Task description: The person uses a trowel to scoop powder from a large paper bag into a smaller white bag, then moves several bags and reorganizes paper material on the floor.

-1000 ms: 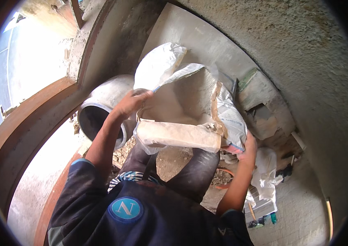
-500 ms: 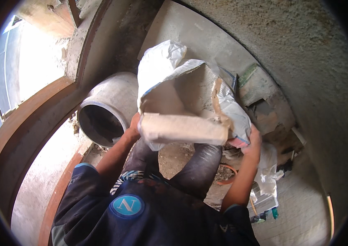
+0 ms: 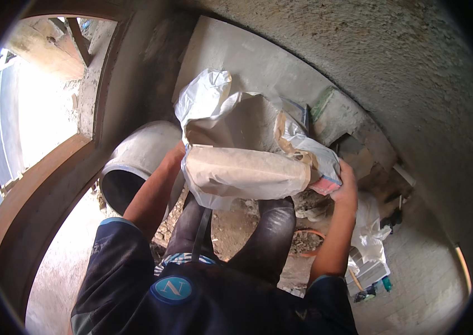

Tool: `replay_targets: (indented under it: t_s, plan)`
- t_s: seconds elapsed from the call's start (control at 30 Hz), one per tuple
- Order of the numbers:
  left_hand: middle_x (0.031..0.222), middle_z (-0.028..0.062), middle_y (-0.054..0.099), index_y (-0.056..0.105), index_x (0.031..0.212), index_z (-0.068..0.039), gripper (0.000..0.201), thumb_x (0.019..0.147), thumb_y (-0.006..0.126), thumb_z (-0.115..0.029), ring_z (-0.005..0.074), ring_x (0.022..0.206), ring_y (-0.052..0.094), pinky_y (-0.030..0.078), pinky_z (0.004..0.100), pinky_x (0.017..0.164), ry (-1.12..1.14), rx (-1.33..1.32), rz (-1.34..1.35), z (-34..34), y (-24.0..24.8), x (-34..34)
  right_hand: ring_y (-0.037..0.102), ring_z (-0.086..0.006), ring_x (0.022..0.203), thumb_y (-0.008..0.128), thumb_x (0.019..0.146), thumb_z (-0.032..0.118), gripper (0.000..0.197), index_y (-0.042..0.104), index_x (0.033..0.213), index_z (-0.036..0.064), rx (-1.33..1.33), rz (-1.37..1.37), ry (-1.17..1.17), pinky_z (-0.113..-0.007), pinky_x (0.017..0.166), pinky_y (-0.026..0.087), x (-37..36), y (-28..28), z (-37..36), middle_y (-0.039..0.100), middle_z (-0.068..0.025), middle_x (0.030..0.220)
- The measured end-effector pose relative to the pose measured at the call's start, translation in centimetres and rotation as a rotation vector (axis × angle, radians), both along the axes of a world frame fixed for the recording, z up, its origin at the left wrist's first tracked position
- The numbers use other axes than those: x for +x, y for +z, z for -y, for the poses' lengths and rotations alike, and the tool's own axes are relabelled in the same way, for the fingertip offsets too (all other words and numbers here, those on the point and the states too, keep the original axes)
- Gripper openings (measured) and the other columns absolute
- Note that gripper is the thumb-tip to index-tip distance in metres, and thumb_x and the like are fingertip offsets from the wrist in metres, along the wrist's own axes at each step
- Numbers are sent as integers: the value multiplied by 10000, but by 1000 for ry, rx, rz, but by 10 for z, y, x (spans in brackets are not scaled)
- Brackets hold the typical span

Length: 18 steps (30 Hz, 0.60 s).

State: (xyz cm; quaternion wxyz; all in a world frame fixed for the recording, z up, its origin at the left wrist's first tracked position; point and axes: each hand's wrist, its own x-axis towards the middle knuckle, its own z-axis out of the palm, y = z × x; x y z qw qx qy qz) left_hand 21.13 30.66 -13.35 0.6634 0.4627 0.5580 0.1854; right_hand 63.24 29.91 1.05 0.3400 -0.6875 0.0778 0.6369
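Note:
Between my hands, above my knees, is a large torn-open paper sack, white outside with a brown lining folded down on the near side. Its mouth gapes upward, and the inside looks dusty and greyish. My left hand grips the sack's left side, with most of its fingers hidden behind the paper. On the other side, my right hand is closed around the lower right corner, beside a red printed patch. A crumpled white flap of the sack stands up at the far left.
A grey drum-like container lies tilted to the left, its dark opening facing me. Behind the sack leans a grey board. Crumpled white plastic and an orange hose-like ring lie at right. A rough wall rises there.
The sack's brown fold has tipped further into view and its opening looks narrower. Both hands keep their hold. My view has shifted slightly, so the drum sits lower in the picture.

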Motion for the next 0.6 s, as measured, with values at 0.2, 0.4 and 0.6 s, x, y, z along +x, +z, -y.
replay_targets:
  t_s: [0.2, 0.4, 0.6]
  plan:
    - [1304, 104, 536, 207, 1493, -63, 859, 811, 719, -164, 200, 1122, 554, 451, 327, 959, -20, -77, -26, 11, -6, 12, 668, -228, 909, 500, 931, 221, 295, 659, 1048, 2, 4, -13, 42, -358, 810, 543, 20, -12, 7, 687, -120, 1015]
    - [1293, 103, 542, 230, 1478, -59, 831, 814, 718, -166, 198, 1115, 556, 456, 327, 950, 90, -147, 2, 48, -8, 41, 660, -218, 941, 522, 926, 251, 314, 651, 1057, -4, 30, -116, -80, -350, 834, 523, 27, -25, 22, 682, -109, 1041]
    - [1282, 101, 547, 253, 1462, -56, 802, 817, 716, -169, 196, 1108, 558, 461, 327, 940, 104, -64, -16, 6, -27, 58, 645, -254, 1019, 470, 941, 255, 365, 618, 1136, -16, 183, -57, 45, -386, 893, 506, 14, -21, 19, 659, -131, 1126]
